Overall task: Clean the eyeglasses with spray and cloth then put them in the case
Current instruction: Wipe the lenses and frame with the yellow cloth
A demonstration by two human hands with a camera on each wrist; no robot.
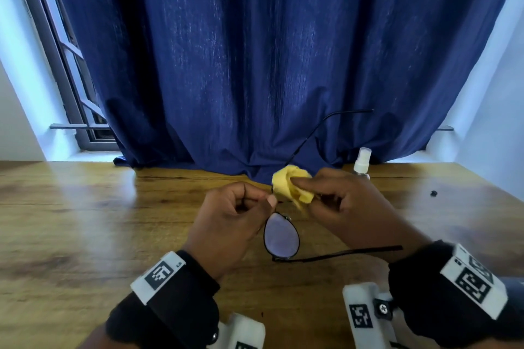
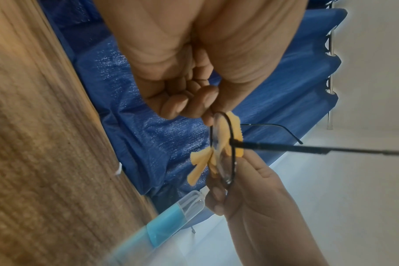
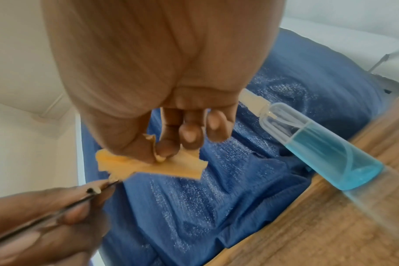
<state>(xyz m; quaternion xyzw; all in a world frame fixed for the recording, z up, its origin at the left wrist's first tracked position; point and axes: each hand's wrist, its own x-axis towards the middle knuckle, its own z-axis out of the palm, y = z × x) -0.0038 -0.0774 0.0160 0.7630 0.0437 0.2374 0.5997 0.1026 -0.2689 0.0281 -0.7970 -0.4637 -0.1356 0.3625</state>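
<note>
A dark blue curtain [image 1: 255,51] hung behind the wooden surface [image 1: 71,221], its hem bunched on the far edge. Above the surface, the left hand [image 1: 229,224] held the eyeglasses [image 1: 280,238] upright in the air, its fingers [image 2: 207,100] curled and pinching the thin black frame near the bridge, one lens hanging below and both temples unfolded. The right hand [image 1: 346,204] gripped a crumpled yellow cloth [image 1: 292,184], thumb and fingers [image 3: 169,147] pinching it around the upper lens. Just behind the right hand stood the spray bottle [image 1: 361,163], clear with a white nozzle and blue liquid inside, resting on the surface near the curtain. A small dark object [image 1: 433,193] lay farther right.
</note>
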